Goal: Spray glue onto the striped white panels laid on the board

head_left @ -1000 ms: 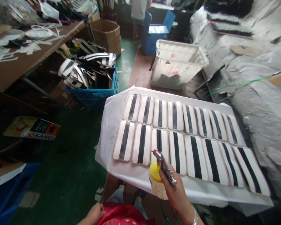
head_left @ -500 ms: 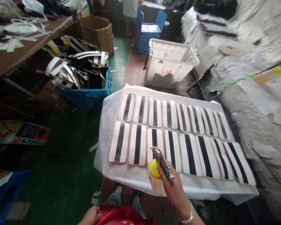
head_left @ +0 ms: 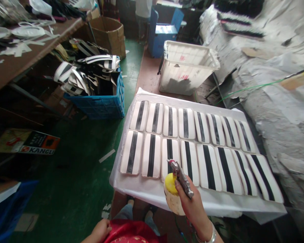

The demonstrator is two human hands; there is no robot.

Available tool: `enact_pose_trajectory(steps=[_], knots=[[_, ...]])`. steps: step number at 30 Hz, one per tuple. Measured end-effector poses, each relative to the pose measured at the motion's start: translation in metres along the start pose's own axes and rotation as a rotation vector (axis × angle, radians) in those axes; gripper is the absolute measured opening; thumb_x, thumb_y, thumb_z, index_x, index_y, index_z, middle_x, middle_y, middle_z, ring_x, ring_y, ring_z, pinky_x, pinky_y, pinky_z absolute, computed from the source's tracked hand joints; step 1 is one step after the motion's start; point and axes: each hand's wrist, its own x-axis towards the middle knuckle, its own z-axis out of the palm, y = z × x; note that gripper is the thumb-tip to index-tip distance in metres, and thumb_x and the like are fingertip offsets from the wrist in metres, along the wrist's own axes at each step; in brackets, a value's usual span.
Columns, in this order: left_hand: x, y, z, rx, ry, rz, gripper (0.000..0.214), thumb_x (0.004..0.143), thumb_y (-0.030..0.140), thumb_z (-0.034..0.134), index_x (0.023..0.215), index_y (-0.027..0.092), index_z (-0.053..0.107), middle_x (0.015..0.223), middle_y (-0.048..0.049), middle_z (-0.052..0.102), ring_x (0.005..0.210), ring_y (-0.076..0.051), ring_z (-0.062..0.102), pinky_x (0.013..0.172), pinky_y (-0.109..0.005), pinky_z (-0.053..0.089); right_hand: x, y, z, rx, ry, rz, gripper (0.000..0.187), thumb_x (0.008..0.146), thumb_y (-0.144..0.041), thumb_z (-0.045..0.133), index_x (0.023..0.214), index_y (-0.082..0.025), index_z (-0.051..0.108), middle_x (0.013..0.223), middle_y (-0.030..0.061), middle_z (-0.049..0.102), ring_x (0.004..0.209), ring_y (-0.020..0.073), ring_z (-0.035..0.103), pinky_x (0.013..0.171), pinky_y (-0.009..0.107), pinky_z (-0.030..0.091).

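Spray gun (head_left: 181, 179) sits tight in right hand (head_left: 192, 204) | striped panels (head_left: 209, 167) spread beyond that hand | left hand (head_left: 102, 230) curls, contents unclear

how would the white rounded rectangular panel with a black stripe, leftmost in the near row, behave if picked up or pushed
The panel looks thin, so probably light and somewhat bendable. Lying flat on the white sheet, it seems unlikely to roll.

Right hand's (head_left: 194, 202) got a spray gun (head_left: 182, 182) lower center, right by those striped panels (head_left: 209, 167); left hand's (head_left: 103, 228) against red clothing (head_left: 134, 231), bottom edge.
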Motion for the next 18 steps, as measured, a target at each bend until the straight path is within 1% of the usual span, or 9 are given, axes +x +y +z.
enact_pose_trajectory(steps=[3,5,8,13,18], knots=[[-0.002,-0.003,0.002,-0.015,0.052,0.012,0.012,0.073,0.01,0.056,0.064,0.018,0.053,0.071,-0.0013,0.062,0.083,-0.021,0.064,0.072,-0.027,0.042,-0.001,-0.005,0.004,0.022,-0.051,-0.023,0.034,0.093,-0.044,0.053,0.118,-0.021,0.055,0.104,0.005,0.066,0.093,0.0208,0.062,0.082,0.03,0.048],[-0.003,-0.005,0.003,-0.037,0.065,0.009,0.011,0.074,0.01,0.055,0.065,0.017,0.056,0.071,-0.0021,0.063,0.082,-0.02,0.064,0.07,-0.026,0.041,-0.001,-0.008,0.006,0.012,-0.087,-0.04,0.032,0.093,-0.044,0.052,0.116,-0.021,0.056,0.101,0.0041,0.065,0.091,0.0201,0.061,0.08,0.029,0.048],[-0.005,-0.007,0.006,-0.055,0.068,0.004,0.012,0.075,0.009,0.055,0.066,0.016,0.056,0.071,-0.002,0.063,0.081,-0.02,0.064,0.068,-0.026,0.04,-0.003,-0.01,0.009,0.002,-0.126,-0.053,0.03,0.094,-0.043,0.051,0.115,-0.022,0.056,0.1,0.0031,0.065,0.092,0.0197,0.06,0.081,0.028,0.047],[-0.007,-0.01,0.013,-0.072,0.08,-0.004,0.012,0.075,0.009,0.057,0.066,0.016,0.057,0.072,-0.0018,0.064,0.081,-0.02,0.064,0.067,-0.026,0.039,-0.008,-0.008,0.008,0.005,-0.171,-0.035,0.031,0.095,-0.044,0.05,0.117,-0.023,0.054,0.101,0.0026,0.064,0.09,0.0195,0.06,0.079,0.029,0.046],[-0.015,-0.005,0.014,-0.079,0.064,-0.001,0.013,0.076,0.009,0.056,0.064,0.016,0.057,0.073,-0.0031,0.065,0.08,-0.02,0.063,0.067,-0.027,0.039,-0.017,-0.005,0.007,0.01,-0.19,-0.028,0.031,0.095,-0.044,0.051,0.116,-0.023,0.055,0.1,0.0022,0.064,0.088,0.0191,0.059,0.078,0.028,0.046]])
